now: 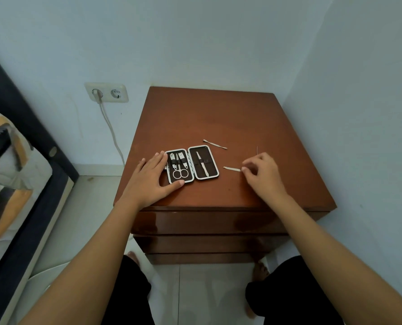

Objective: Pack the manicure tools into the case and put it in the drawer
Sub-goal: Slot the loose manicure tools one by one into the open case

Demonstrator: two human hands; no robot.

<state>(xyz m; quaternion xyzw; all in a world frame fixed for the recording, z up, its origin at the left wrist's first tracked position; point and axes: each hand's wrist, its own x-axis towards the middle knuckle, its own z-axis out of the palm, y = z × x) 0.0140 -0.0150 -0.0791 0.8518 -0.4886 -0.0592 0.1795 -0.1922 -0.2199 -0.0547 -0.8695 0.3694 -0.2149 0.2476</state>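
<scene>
A small dark manicure case (192, 164) lies open on the brown nightstand top (218, 118). Its left half holds scissors (180, 171) and clippers, and its right half holds tweezers (202, 165). My left hand (152, 178) rests flat on the case's left edge, thumb along its front. My right hand (263, 173) pinches the end of a thin metal file (232, 169) that lies on the wood to the right of the case. A slim curved metal tool (215, 144) lies loose behind the case. Another thin pin-like tool (257, 150) pokes up behind my right hand.
The nightstand has several closed drawer fronts (207, 222) below the top. Walls stand close behind and to the right. A wall socket (106, 92) with a white cable is at the left. A bed (12, 160) lies further left. My feet are on the tiled floor.
</scene>
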